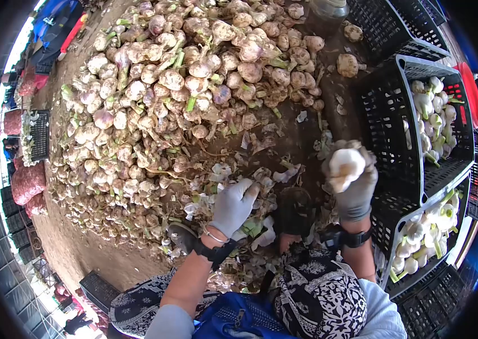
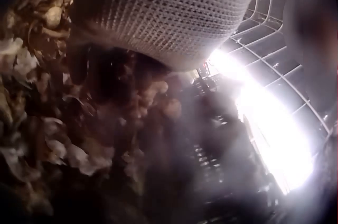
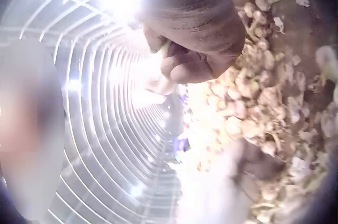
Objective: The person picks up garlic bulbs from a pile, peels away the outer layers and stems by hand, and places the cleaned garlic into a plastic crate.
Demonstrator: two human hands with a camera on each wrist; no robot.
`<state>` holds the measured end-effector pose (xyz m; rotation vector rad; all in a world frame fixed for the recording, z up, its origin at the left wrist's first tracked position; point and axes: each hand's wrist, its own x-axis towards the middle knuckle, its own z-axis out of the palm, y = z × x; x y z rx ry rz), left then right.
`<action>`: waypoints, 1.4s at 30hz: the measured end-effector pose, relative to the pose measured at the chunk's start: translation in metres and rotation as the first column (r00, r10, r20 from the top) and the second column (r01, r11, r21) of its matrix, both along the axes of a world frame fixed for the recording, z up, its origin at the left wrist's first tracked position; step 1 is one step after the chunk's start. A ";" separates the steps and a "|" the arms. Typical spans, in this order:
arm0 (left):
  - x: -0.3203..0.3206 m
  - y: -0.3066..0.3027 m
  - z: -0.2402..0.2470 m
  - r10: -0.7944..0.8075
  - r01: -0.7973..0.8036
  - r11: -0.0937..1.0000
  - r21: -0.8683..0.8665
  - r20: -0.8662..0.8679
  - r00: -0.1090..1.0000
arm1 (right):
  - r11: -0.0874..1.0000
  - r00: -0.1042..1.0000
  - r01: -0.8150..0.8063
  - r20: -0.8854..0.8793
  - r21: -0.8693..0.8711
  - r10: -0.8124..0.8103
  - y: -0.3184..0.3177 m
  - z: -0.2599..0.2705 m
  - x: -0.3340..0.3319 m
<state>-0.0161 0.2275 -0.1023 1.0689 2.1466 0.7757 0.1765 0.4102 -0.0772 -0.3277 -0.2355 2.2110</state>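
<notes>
My right hand (image 1: 357, 189), in a pale work glove with soiled fingers, grips a garlic bulb (image 1: 347, 164) beside the black crates. The bulb's upper side looks clean and white. In the right wrist view, the curled gloved fingers (image 3: 195, 49) hide much of it. My left hand (image 1: 233, 206), gloved too, hovers low over loose garlic skins (image 1: 264, 229) with its fingers loosely bent and no bulb showing in it. Its knitted glove back (image 2: 169, 15) fills the top of the left wrist view. A large heap of unpeeled garlic (image 1: 160, 107) lies in front of me.
Black plastic crates line the right side; an upper crate (image 1: 419, 63) and a lower crate (image 1: 383, 248) contain white garlic with trimmed stems. A glass jar (image 1: 329, 10) stands at the far end. Two loose bulbs lie near it. Red mesh sacks (image 1: 27, 182) sit far left.
</notes>
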 end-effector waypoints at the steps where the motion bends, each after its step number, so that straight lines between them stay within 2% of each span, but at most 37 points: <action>1: -0.003 -0.003 0.003 -0.060 0.077 0.984 -0.161 0.103 0.993 | 0.998 0.984 0.063 0.164 0.012 -0.065 0.005 -0.009 0.009; 2: -0.001 0.001 0.007 -0.065 0.082 0.985 -0.152 0.109 0.992 | 0.992 0.938 0.124 0.321 0.036 -0.129 0.011 -0.006 0.007; 3: 0.002 0.004 0.010 -0.101 0.101 0.995 -0.010 0.062 0.993 | 0.991 0.949 0.078 0.298 0.105 -0.106 0.009 -0.002 0.002; 4: 0.004 0.006 0.015 -0.125 0.123 0.984 0.126 0.009 0.992 | 0.997 0.913 0.074 0.399 0.037 -0.083 0.007 0.000 -0.008; 6: 0.008 0.020 0.035 -0.109 0.097 0.981 0.166 0.066 0.992 | 0.985 0.816 -0.081 0.578 0.149 -0.020 -0.005 -0.016 -0.016; 7: 0.008 0.030 0.046 -0.152 0.145 0.961 0.237 0.014 0.988 | 0.854 0.548 -0.268 0.799 0.446 -0.246 -0.016 -0.023 -0.025; 8: 0.009 0.039 0.050 -0.193 0.197 0.930 0.310 -0.044 0.980 | 0.852 0.420 -0.426 0.901 0.304 -0.112 -0.022 -0.009 -0.032; 10: 0.008 0.038 0.038 -0.208 0.235 0.899 0.369 -0.111 0.972 | 0.951 0.671 -0.297 0.728 0.089 0.141 -0.036 -0.028 -0.034; 11: 0.005 0.035 0.038 -0.269 0.296 0.888 0.352 -0.124 0.955 | 0.924 0.689 -0.368 0.697 0.100 0.199 -0.031 -0.024 -0.031; 12: 0.005 0.033 0.039 -0.328 0.354 0.874 0.332 -0.133 0.935 | 0.924 0.689 -0.368 0.697 0.100 0.199 -0.030 -0.019 -0.030; 13: 0.008 0.030 0.042 -0.302 0.280 0.885 0.372 0.001 0.953 | 0.931 0.727 -0.359 0.645 0.066 0.235 -0.029 -0.010 -0.029; 14: 0.010 0.031 0.047 -0.302 0.280 0.886 0.369 0.001 0.953 | 0.936 0.763 -0.350 0.590 0.031 0.266 -0.030 -0.003 -0.029; 16: 0.012 0.037 0.058 -0.281 0.229 0.855 0.465 0.046 0.959 | 0.915 0.753 -0.386 0.612 0.114 0.241 -0.020 0.011 -0.022; 17: 0.017 0.044 0.063 -0.210 0.175 0.832 0.526 0.007 0.978 | 0.755 0.602 -0.465 0.790 0.462 -0.113 -0.017 0.028 -0.022; 18: 0.014 0.046 0.062 -0.187 0.169 0.818 0.550 -0.024 0.982 | 0.447 0.465 -0.576 0.724 0.685 -0.510 -0.014 0.034 -0.025; 19: 0.013 0.045 0.057 -0.138 0.128 0.861 0.492 -0.015 0.990 | 0.734 0.560 -0.268 0.721 0.624 -0.408 -0.012 0.025 -0.017; 20: 0.010 0.041 0.051 -0.085 0.082 0.896 0.436 -0.013 0.996 | 0.917 0.676 0.036 0.666 0.398 -0.316 -0.005 0.012 -0.002; 21: 0.003 0.036 0.047 -0.113 0.124 0.947 0.295 -0.054 0.992 | 0.926 0.813 0.346 0.445 0.152 -0.376 0.010 0.005 0.012; 22: -0.001 0.030 0.041 -0.142 0.152 0.977 0.149 -0.079 0.987 | 0.832 0.848 0.522 0.221 -0.188 -0.482 0.027 0.006 0.023; 23: -0.003 0.024 0.029 -0.106 0.121 0.974 0.191 -0.086 0.991 | 0.949 0.942 0.302 -0.126 -0.090 -0.312 0.041 0.015 0.024; 24: -0.005 0.017 0.021 -0.094 0.125 0.977 0.175 -0.178 0.980 | 0.989 0.905 0.111 -0.421 0.096 -0.061 0.052 0.022 0.023; 25: -0.005 0.006 0.008 -0.042 0.067 0.978 0.195 -0.130 0.991 | 0.992 0.918 0.106 -0.391 0.075 -0.068 0.053 0.013 0.016; 26: -0.007 0.002 0.000 0.006 0.010 0.978 0.209 -0.077 0.997 | 0.993 0.989 0.114 -0.098 0.026 -0.111 0.048 0.012 -0.004; 27: -0.013 0.004 0.004 0.004 0.016 0.976 0.217 -0.092 0.996 | 0.989 0.969 0.142 0.210 -0.027 -0.134 0.036 0.010 -0.028; 28: -0.017 0.001 0.009 0.014 -0.014 0.998 0.065 -0.004 1.000 | 0.999 0.920 -0.005 0.392 0.049 -0.014 0.032 -0.003 -0.052; 29: -0.019 -0.002 0.013 0.041 -0.033 0.995 -0.094 0.085 0.996 | 0.982 0.818 -0.165 0.569 0.090 0.085 0.029 -0.026 -0.075; 31: -0.021 -0.003 0.010 0.052 -0.047 0.997 -0.068 0.075 0.996 | 0.916 0.757 -0.402 0.568 0.016 0.322 0.029 -0.107 -0.105; 33: -0.023 -0.001 0.015 0.068 -0.066 0.997 -0.037 0.041 0.997 | 0.847 0.524 -0.530 0.797 0.029 0.300 0.011 -0.149 -0.146; 34: -0.024 -0.002 0.013 0.068 -0.067 0.997 -0.036 0.033 0.997 | 0.847 0.531 -0.530 0.793 0.034 0.300 0.006 -0.167 -0.157; 35: -0.026 -0.005 0.007 0.067 -0.066 0.997 -0.035 0.013 0.998 | 0.737 0.403 -0.623 0.915 0.265 0.012 -0.001 -0.181 -0.165; 36: -0.028 -0.008 -0.001 0.067 -0.067 0.997 -0.034 -0.006 0.998 | 0.542 0.296 -0.725 0.903 0.424 -0.311 -0.004 -0.183 -0.171; 37: -0.030 -0.012 -0.013 0.070 -0.071 0.997 -0.032 -0.013 0.997 | 0.642 0.289 -0.725 0.956 0.250 -0.047 -0.004 -0.184 -0.171; 38: -0.033 -0.017 -0.029 0.131 -0.131 0.991 -0.001 0.087 0.988 | 0.640 0.292 -0.726 0.955 0.254 -0.048 -0.010 -0.167 -0.166; 39: -0.035 -0.019 -0.037 0.187 -0.195 0.980 0.025 0.192 0.963 | 0.628 0.455 -0.691 0.890 0.358 -0.006 -0.019 -0.137 -0.156; 40: -0.036 -0.017 -0.038 0.188 -0.198 0.980 0.030 0.195 0.963 | 0.620 0.601 -0.640 0.798 0.453 0.037 -0.028 -0.109 -0.146; 41: -0.038 -0.014 -0.038 0.289 -0.319 0.947 -0.017 0.470 0.834 | 0.617 0.599 -0.642 0.800 0.455 0.033 -0.037 -0.089 -0.138; 42: -0.041 -0.009 -0.037 0.360 -0.416 0.904 -0.098 0.697 0.619 | 0.498 0.638 -0.657 0.769 0.566 -0.033 -0.046 -0.071 -0.129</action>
